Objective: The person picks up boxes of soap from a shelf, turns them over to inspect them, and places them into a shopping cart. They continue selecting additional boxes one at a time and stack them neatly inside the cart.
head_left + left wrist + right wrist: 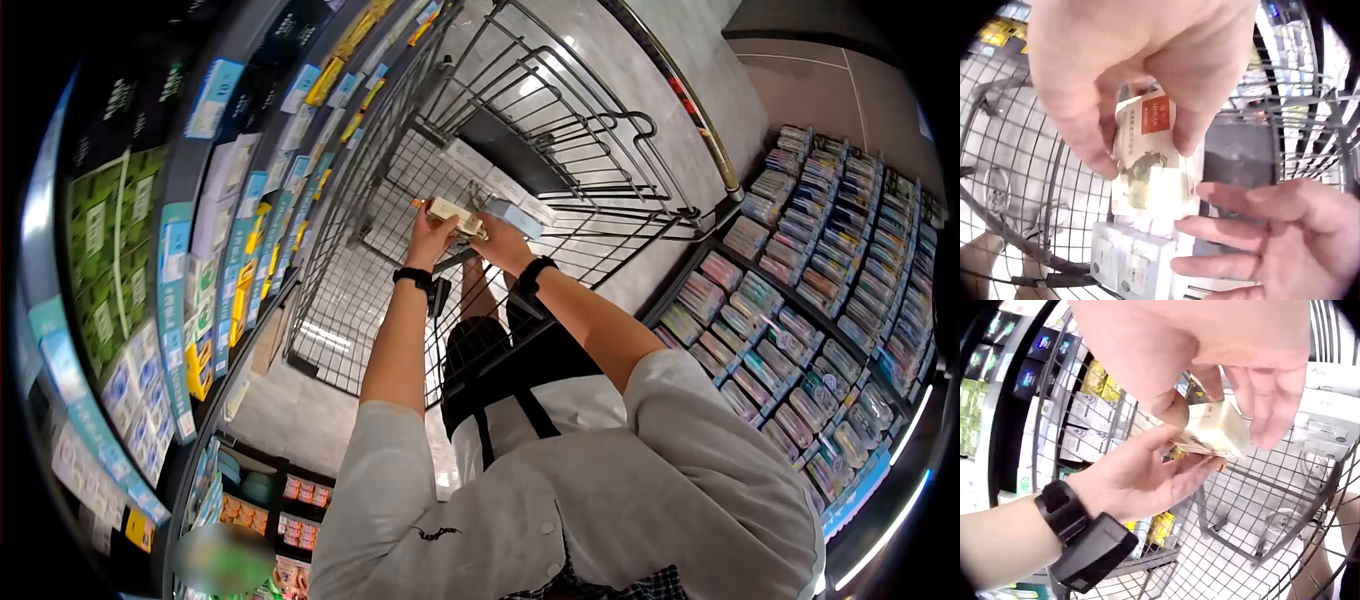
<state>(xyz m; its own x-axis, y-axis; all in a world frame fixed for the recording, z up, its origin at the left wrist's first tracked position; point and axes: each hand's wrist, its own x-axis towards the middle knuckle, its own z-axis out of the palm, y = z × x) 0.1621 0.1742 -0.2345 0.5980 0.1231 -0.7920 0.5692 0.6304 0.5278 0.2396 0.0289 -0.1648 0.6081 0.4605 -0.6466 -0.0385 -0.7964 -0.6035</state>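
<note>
Over the shopping cart [345, 235], my left hand [430, 243] grips a cream box [455, 215]. In the left wrist view the box [1141, 140] shows a red label and a green-grey picture, with the left thumb on one side and fingers on the other. Beside its lower edge, my right hand [1297, 240] has its fingers extended, fingertips right at the box. From the right wrist view, the right hand [1210, 344] arches over the box [1219, 428], thumb by one edge. Light-blue packs [1135, 256] lie below the box in the cart.
White boxes [1329, 415] also lie in the cart, near a dark panel [510, 150]. Shelves of packaged goods [110, 250] with price tags run close along the left. Racks of small packs [800, 300] stand at right. The person's legs [480, 290] are behind the cart.
</note>
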